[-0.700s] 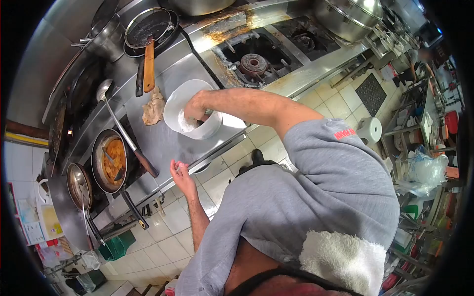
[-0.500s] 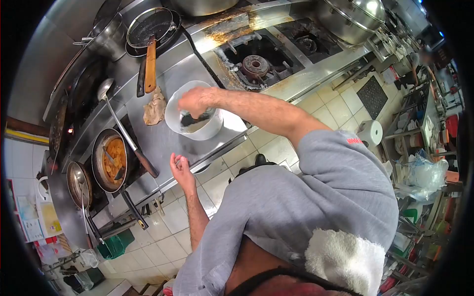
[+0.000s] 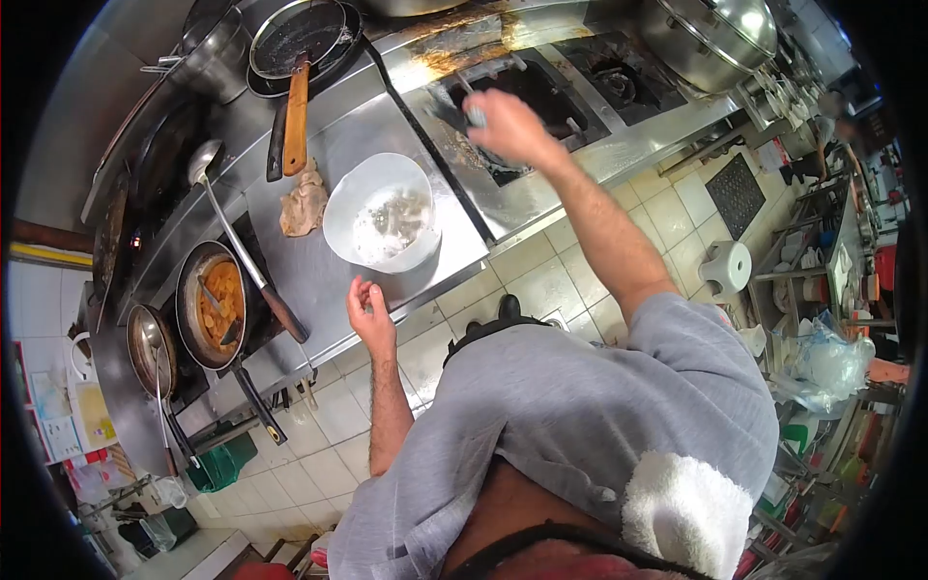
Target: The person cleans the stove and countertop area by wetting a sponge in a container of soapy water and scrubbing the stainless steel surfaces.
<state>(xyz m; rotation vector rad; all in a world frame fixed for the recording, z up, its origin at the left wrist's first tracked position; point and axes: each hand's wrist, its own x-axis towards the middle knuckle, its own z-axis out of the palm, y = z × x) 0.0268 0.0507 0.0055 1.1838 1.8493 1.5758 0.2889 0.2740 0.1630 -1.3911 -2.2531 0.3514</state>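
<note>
Over the open burner (image 3: 527, 97), the person's right hand (image 3: 507, 126) is clenched around a small item (image 3: 476, 115), too blurred to identify. Well apart from it, the left hand (image 3: 370, 307) hovers by the front edge of the metal surface (image 3: 338, 140), its fingers loosely curled and released, holding nothing. Between the two hands, but nearer the left, a white tub (image 3: 350, 230) stands upright on the surface, whitish bubbles and cloudy liquid (image 3: 391, 227) inside. Just beside the tub lies a pale, crumpled piece (image 3: 304, 205), possibly meat. Close to that piece are the handles of two stacked pans (image 3: 295, 43), one handle wooden, the other dark. Farther left, a long ladle (image 3: 237, 242) lies slantwise next to a frying pan (image 3: 184, 307) of orange food (image 3: 222, 307) with a utensil in it. Beside that sits a smaller pan (image 3: 142, 362) with another spoon (image 3: 153, 335) resting inside.
</note>
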